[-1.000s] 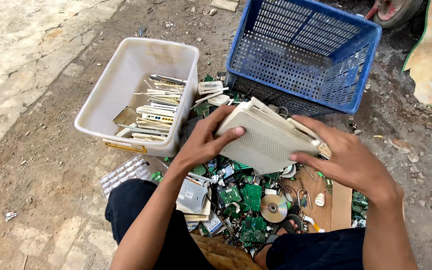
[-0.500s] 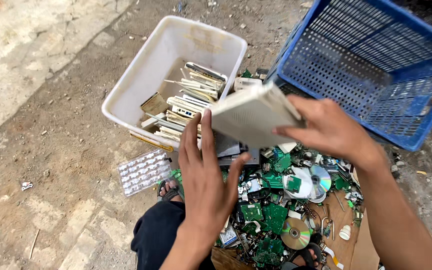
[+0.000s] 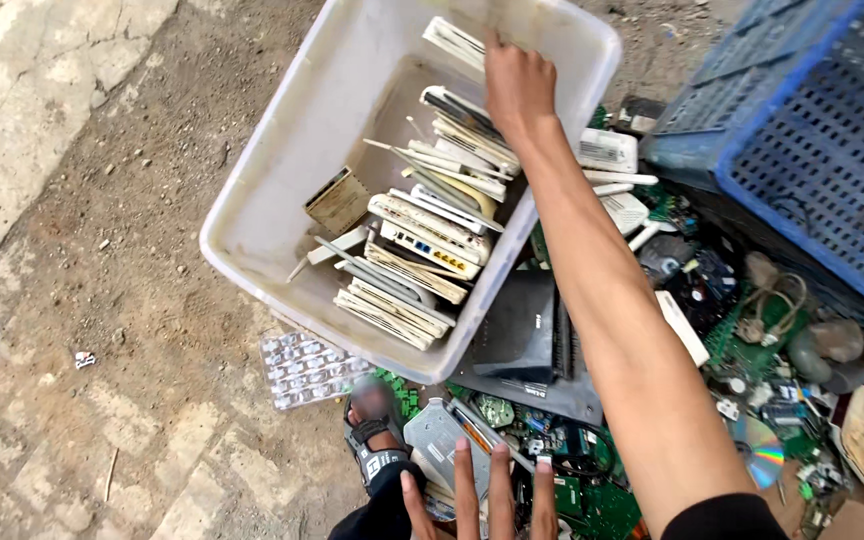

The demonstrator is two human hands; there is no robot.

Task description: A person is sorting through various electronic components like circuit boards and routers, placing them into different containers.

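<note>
The right hand point(image 3: 517, 85) reaches into the far end of the white tub point(image 3: 282, 190) on the ground, its fingers curled onto a flat beige casing point(image 3: 457, 42) leaning near the tub's far wall. That casing's long axis slants from the far left rim toward the stacked casings point(image 3: 422, 240) filling the tub's near right side. The left hand point(image 3: 482, 495) hovers open, fingers spread, over the green circuit boards point(image 3: 572, 480) by the tub's near corner.

Bare arms, black strapped sandal point(image 3: 377, 445)

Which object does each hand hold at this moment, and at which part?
The right hand reaches into the white plastic tub and touches a flat white device casing at its end; a firm grip cannot be told. The left hand is open and holds nothing.
</note>
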